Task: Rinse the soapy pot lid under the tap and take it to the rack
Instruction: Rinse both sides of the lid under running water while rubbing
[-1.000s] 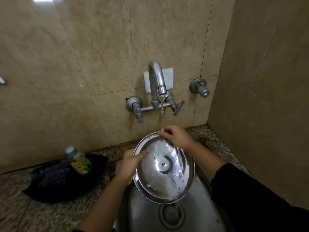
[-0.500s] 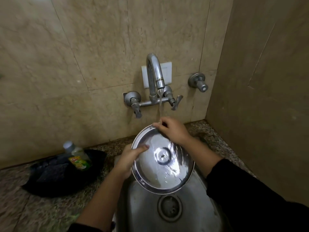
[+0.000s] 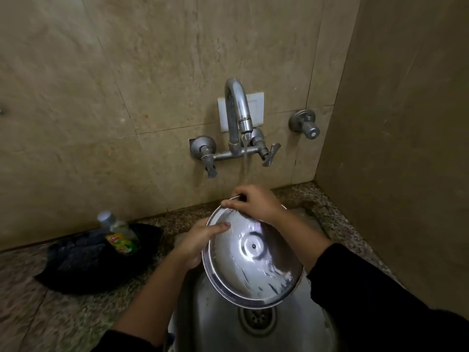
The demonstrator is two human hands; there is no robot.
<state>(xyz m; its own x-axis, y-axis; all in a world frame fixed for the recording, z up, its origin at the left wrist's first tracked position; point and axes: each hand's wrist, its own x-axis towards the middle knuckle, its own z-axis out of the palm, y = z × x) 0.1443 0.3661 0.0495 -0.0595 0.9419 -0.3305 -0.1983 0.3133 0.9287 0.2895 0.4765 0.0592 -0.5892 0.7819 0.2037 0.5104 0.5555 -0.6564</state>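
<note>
The lid (image 3: 251, 260) is held tilted over the sink (image 3: 215, 323), its hollow face turned up toward the camera, its low edge hanging above the drain (image 3: 257, 320) and its high edge at the sink's back. A film of water lies across that face, pooled round the small rivet in the middle, and pale streaks cling near the low rim. The left hand (image 3: 195, 246) grips the lid at the sink's left side: the thumb is laid flat across the inner face, and the fingers go round behind the metal, where they are hidden. The right hand (image 3: 256, 203) holds the high rim at the back of the sink, its fingers (image 3: 234, 196) curled over the edge and pinching it. The tap (image 3: 237, 118) stands on the wall above the sink's back with a thin stream (image 3: 245, 161) running from its spout down to just above the right hand; whether it lands on the hand or the rim cannot be told. The sink itself holds only wet steel and the drain — nothing else in it shows. On the counter (image 3: 38, 313) left of the sink sits a black basin (image 3: 76, 278), and in it a bottle (image 3: 119, 235) with a yellow-green label leans toward the wall; a dark lump beside the bottle is too dim to name. A separate valve (image 3: 304, 124) is fixed to the wall above the sink's right back corner.
</note>
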